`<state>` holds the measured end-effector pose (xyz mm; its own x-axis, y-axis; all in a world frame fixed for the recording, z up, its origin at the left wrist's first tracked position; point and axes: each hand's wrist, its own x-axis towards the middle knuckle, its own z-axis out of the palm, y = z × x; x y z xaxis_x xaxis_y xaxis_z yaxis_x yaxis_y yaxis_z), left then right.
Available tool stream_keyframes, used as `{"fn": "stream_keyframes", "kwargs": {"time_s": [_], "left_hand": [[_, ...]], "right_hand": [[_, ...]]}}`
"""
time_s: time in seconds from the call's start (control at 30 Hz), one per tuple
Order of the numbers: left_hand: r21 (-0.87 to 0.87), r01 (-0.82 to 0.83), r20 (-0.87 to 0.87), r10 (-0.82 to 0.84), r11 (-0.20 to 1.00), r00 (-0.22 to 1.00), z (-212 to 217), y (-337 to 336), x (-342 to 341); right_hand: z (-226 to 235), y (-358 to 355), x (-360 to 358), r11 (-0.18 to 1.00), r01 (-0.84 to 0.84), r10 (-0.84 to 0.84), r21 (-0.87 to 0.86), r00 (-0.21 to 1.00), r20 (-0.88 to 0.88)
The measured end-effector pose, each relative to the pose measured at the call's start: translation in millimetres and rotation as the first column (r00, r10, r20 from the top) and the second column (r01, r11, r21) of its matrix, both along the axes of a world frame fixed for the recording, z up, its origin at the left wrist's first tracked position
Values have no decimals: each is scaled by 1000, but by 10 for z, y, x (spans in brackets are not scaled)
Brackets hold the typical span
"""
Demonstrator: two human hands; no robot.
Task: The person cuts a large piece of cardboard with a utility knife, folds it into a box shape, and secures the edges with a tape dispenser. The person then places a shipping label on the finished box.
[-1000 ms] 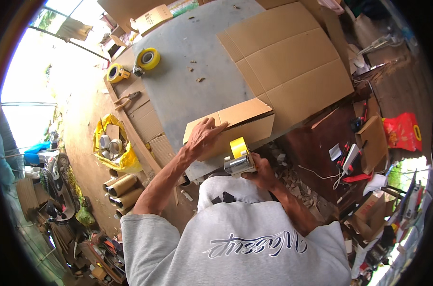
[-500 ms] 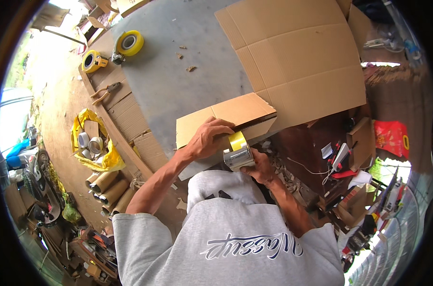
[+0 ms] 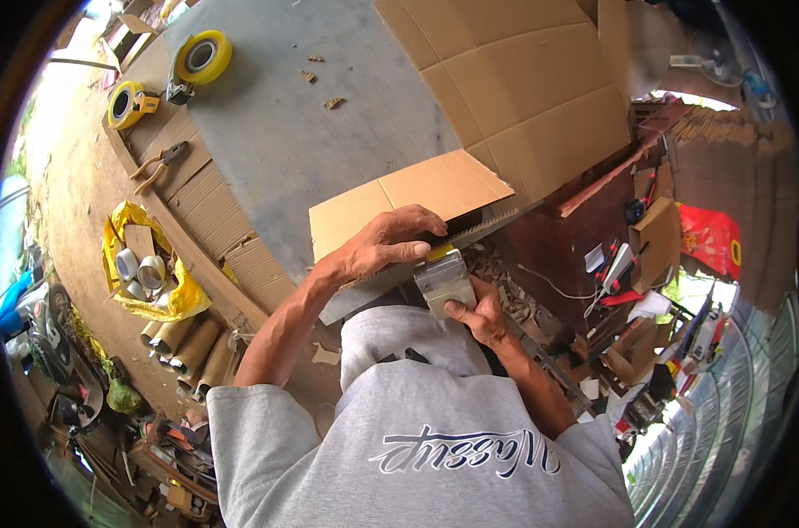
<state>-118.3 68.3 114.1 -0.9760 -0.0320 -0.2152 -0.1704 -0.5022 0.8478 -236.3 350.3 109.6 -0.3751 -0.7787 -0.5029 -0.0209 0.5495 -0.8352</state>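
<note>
A folded piece of cardboard, a flat box (image 3: 417,188), lies at the near edge of the table, with a dark gap between its layers on the right. My left hand (image 3: 380,242) grips its near edge, fingers over the top and thumb stretched toward the tape dispenser. In my right hand (image 3: 480,310) is the hand-held tape dispenser (image 3: 443,280), its pale body wrapped by my fingers and a bit of yellow tape showing at its far end. The dispenser is close against the near side of the box, by my left thumb; exact contact cannot be made out.
A large cardboard sheet (image 3: 531,88) covers the table's right side. Two yellow tape rolls (image 3: 202,57) and pliers (image 3: 160,166) lie at the left. A yellow bag (image 3: 184,301) of tape rolls and cardboard tubes (image 3: 194,348) sit lower left. Tools and a red bag (image 3: 712,239) are at right.
The dispenser has tipped and turned against the box's near side, hiding most of its yellow roll. My left fingers have stretched out, and the upper flap stands further open. The view has shifted.
</note>
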Motion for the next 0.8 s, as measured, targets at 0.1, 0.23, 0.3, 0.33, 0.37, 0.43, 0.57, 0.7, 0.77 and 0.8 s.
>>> {"fn": "stream_keyframes", "kwargs": {"time_s": [0.1,0.23,0.3,0.33,0.37,0.43,0.57,0.7,0.77,0.8], "left_hand": [[-117,-3,-81,-6,993,997,-42,-3,9],[-279,-147,-183,98,949,978,-22,81,31],[-288,-188,-175,142,939,974,-62,115,34],[-292,-209,-170,164,933,972,-88,134,33],[-254,-252,-153,219,934,964,-133,168,36],[-178,-340,-113,324,924,939,-198,235,15],[60,-412,186,396,909,899,-266,287,-37],[-238,-362,247,417,901,875,-236,133,-141],[-8,-412,322,392,911,862,-193,27,-183],[107,-433,357,372,895,857,-193,-22,-205]], "right_hand": [[18,-113,62,991,137,-137,-13,991,-11],[50,-221,11,988,143,-143,54,990,-6],[84,-258,-12,993,97,-94,74,995,-43],[98,-268,-17,992,84,-79,89,995,-63],[79,-276,-8,990,84,-74,112,994,-83],[94,-317,3,986,95,-80,139,991,-108],[446,-582,3,970,145,-153,196,988,26],[646,-724,6,963,155,-184,221,976,114],[610,-709,-5,963,148,-178,227,977,117],[600,-701,-7,962,146,-177,230,977,118]]}}
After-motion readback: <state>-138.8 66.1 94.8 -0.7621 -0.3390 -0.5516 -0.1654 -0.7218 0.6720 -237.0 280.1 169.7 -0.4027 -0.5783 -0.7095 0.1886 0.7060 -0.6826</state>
